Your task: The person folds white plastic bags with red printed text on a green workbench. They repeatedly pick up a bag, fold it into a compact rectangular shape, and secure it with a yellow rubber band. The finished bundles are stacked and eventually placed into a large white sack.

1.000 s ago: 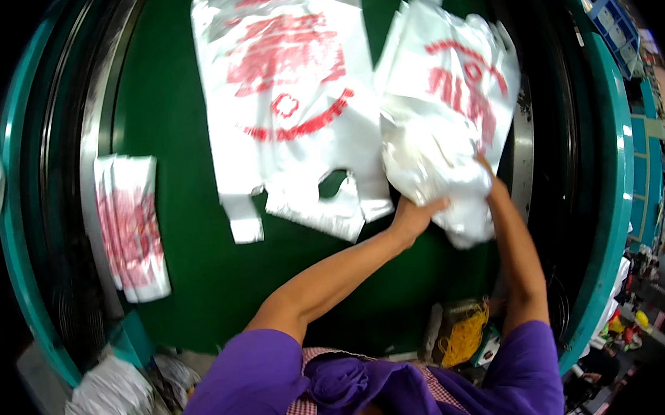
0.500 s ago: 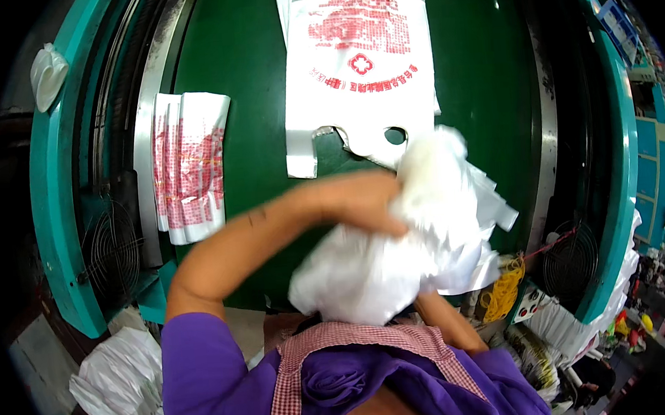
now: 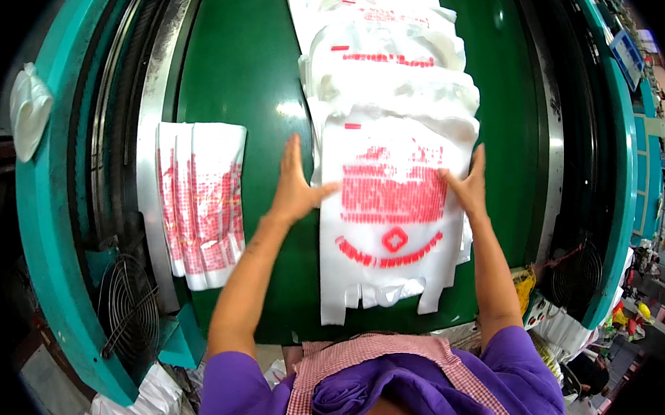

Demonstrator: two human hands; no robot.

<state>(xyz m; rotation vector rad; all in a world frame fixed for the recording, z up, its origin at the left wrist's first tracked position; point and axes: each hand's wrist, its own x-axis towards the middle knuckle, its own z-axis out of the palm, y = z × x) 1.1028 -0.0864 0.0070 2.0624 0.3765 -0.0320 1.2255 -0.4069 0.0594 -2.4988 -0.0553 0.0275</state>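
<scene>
A white plastic bag (image 3: pixel 386 146) with red print lies flat on the green belt, its cut handle end toward me. It is the nearest of several overlapping bags (image 3: pixel 393 87) that run away from me up the belt. My left hand (image 3: pixel 298 185) is at the near bag's left edge, fingers stretched out, thumb over the plastic. At the right edge my right hand (image 3: pixel 467 185) is spread the same way, thumb on the bag and fingers beside it. Neither hand grips anything. To the left lies a folded stack of printed bags (image 3: pixel 204 205).
Metal rails and teal machine sides (image 3: pixel 52 227) flank the green belt (image 3: pixel 262 81). Round wire fan guards (image 3: pixel 130 306) sit low on both sides. A white plastic bag (image 3: pixel 30 113) hangs on the left side. Loose white plastic (image 3: pixel 138 410) lies at lower left.
The crumpled white plastic in my hands is gone from them. Several bags now overlap up the belt, and my hands are spread at the nearest one. My view has shifted slightly.
</scene>
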